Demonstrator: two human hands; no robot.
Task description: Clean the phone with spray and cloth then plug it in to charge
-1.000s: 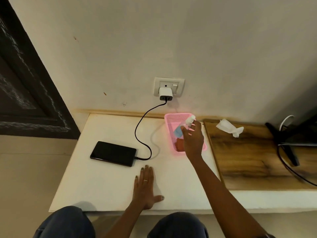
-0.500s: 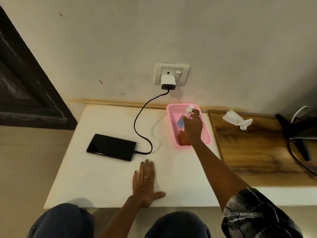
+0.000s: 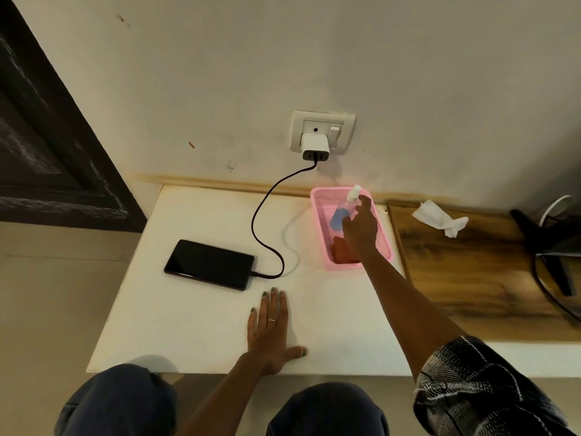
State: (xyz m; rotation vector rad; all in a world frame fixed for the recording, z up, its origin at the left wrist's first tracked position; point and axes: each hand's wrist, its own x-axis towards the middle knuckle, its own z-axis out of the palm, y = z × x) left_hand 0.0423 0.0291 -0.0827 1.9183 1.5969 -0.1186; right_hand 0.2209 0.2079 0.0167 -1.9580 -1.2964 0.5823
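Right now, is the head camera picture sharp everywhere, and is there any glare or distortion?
Head view: centre sharp, the phone with only a faint sheen on its dark screen; the wooden shelf smears into blur at the right edge; wide-angle lens bends the table edges; soft shadow under the left hand.

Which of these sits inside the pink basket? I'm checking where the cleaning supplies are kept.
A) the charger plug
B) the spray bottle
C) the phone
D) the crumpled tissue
B: the spray bottle lies in the pink basket under the right hand, while the phone lies outside it on the white table.
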